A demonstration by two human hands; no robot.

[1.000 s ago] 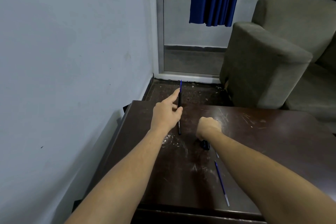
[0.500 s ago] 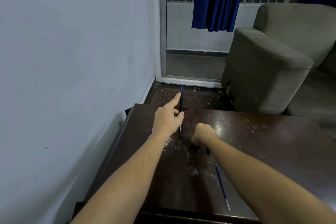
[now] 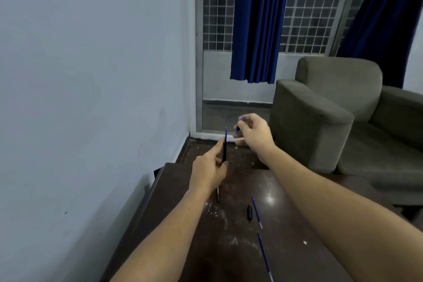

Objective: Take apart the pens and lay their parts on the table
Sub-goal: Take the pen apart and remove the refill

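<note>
Above the surface (image 3: 297,213) far edge | left hand (image 3: 209,173) is gripping pen (image 3: 224,149) upright | right hand (image 3: 253,131) is pinching small blue part (image 3: 239,129) | cap (image 3: 249,212) and refills (image 3: 256,212) are lying on surface

A dark brown table (image 3: 286,224) with pale scuffs holds thin blue refills (image 3: 256,212) and a black cap (image 3: 249,212). The pen (image 3: 225,149) is black with a blue tip. Deep blue curtains (image 3: 257,20) hang before a white grid window (image 3: 306,7); the armchair (image 3: 320,117) is olive-grey, the wall (image 3: 91,64) pale blue-grey.

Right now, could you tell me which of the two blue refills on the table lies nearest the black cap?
The farther refill, just right of the cap; the other refill lies nearer the table's front edge.
</note>
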